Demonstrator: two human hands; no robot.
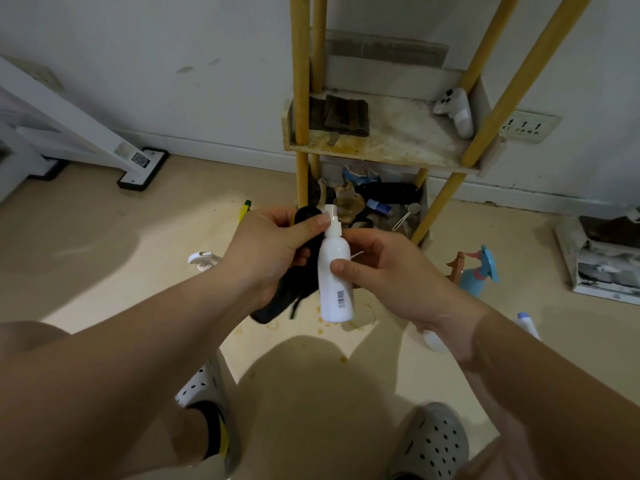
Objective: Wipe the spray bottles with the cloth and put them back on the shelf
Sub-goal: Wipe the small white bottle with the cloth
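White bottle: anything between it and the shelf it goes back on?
Nothing visible blocks it. The right hand holds the bottle in front of the shelf; the left hand holds a black cloth against it. The shelf's middle is bare, with a folded cloth at left, a controller at right.

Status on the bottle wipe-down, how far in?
Done: no spray bottle is clearly back on the shelf yet. In hand: the right hand grips the white spray bottle, and the left hand holds the dark cloth up by its nozzle. Left: the blue spray bottle and a blue-topped bottle sit on the floor. Looks early.
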